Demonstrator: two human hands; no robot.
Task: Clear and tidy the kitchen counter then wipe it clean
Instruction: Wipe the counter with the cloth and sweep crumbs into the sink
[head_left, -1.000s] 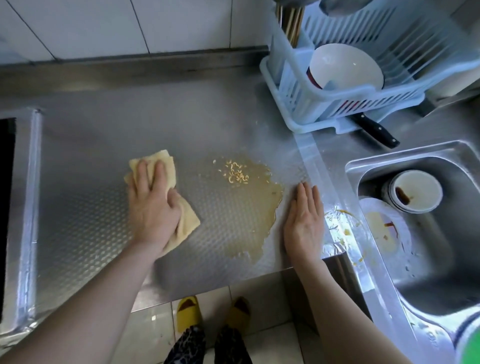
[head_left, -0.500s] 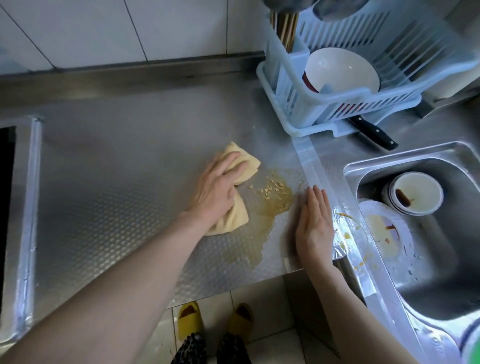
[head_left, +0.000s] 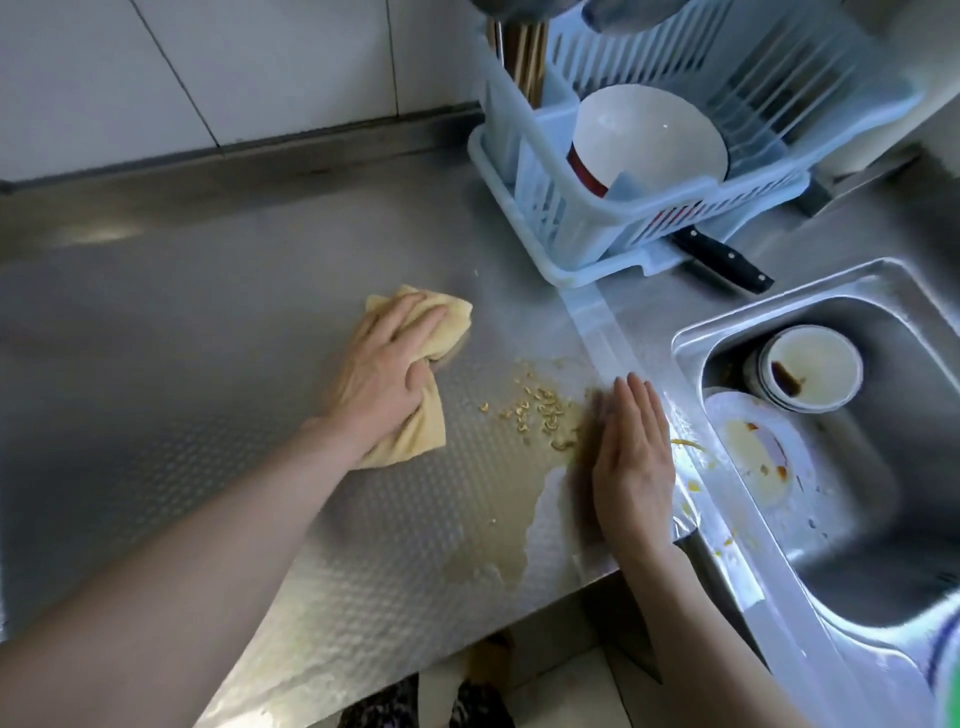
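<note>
Wiping stage, spill partly gathered. Left hand (head_left: 382, 371) pressed flat on the yellow cloth (head_left: 415, 374), fingers spread over its bunched upper end, thumb curled around one fold; cloth gripped and held down on the counter (head_left: 182, 338), left of the mess. Right hand (head_left: 631, 452) empty, fingers straight and together, set on its edge as a barrier along the right side of the spill, just beside the raised strip (head_left: 597, 332) before the sink (head_left: 857, 519).

Spill: scattered pale food bits (head_left: 540, 410) between the two hands; thin brownish liquid film (head_left: 498, 525) running toward the front edge of the counter. A few orange scraps on the strip beyond the right hand.

Handling, judged: cloth soft, limp, likely damp and heavier where soaked; no stiffness, so needs palm pressure across a wide patch, not a fingertip pinch. Best hold at the bunched middle, loose corner tucked under to stop trailing. Embossed steel likely to trap liquid in its texture; several passes probable. Bits light and loose, prone to scatter or roll off the front edge if pushed fast.

Elsewhere: dirty bowl (head_left: 808, 366) and plate (head_left: 753, 452) in the sink; dish rack (head_left: 649, 156) with white bowl at the back; black knife handle (head_left: 722, 260) poking out beneath the rack.
</note>
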